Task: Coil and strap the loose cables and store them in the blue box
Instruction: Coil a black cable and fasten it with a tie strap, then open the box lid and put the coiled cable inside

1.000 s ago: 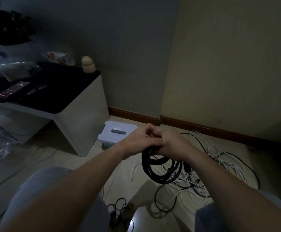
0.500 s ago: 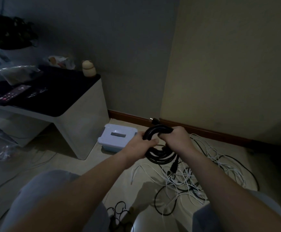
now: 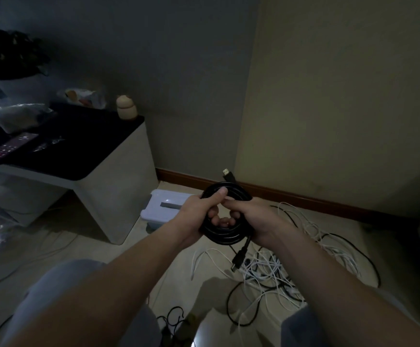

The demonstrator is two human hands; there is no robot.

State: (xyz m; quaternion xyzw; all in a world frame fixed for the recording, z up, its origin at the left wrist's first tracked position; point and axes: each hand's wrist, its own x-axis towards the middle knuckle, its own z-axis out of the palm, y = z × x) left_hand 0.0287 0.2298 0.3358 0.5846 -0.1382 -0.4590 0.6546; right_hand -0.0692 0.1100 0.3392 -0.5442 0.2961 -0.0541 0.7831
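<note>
So far, holding one coiled black cable (image 3: 225, 235) clamped between left grip (image 3: 198, 214) and right grip (image 3: 256, 219) above the floor (image 3: 103, 246), apparently unstrapped. Yet to strap it, open the lidded blue box (image 3: 163, 209) near the floor's far edge, and coil the tangle of loose cables (image 3: 279, 269).

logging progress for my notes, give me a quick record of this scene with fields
left hand: grips the black coil, thumb on top
right hand: grips the coil's right side
ends: upper plug sticks up, lower plug hangs below
strap: none seen
blue box: on the floor beside the white table, lid on
loose cables: white and black tangle on the floor below the hands
</note>
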